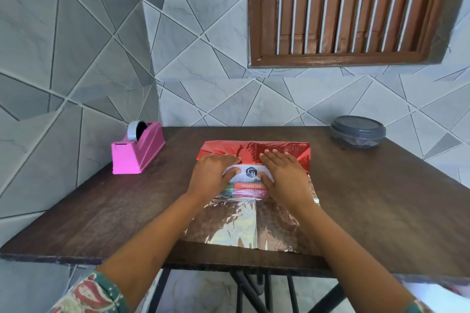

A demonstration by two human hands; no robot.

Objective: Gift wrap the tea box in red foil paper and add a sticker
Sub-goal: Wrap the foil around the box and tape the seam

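Two hands lie flat, fingers straight and gripping nothing: left hand [213, 173] and right hand [285, 172] press foil paper [279, 148], folded red side up, onto the tea box [250, 181] in the middle of the table [101, 211]. Pink tape dispenser [138, 152] at ten o'clock, grey lidded tub [358, 131] at two o'clock.

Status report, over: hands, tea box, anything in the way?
Left hand, right hand flat, pressing red foil over tea box far edge. Near part of box uncovered. Tape dispenser and grey container stand aside.
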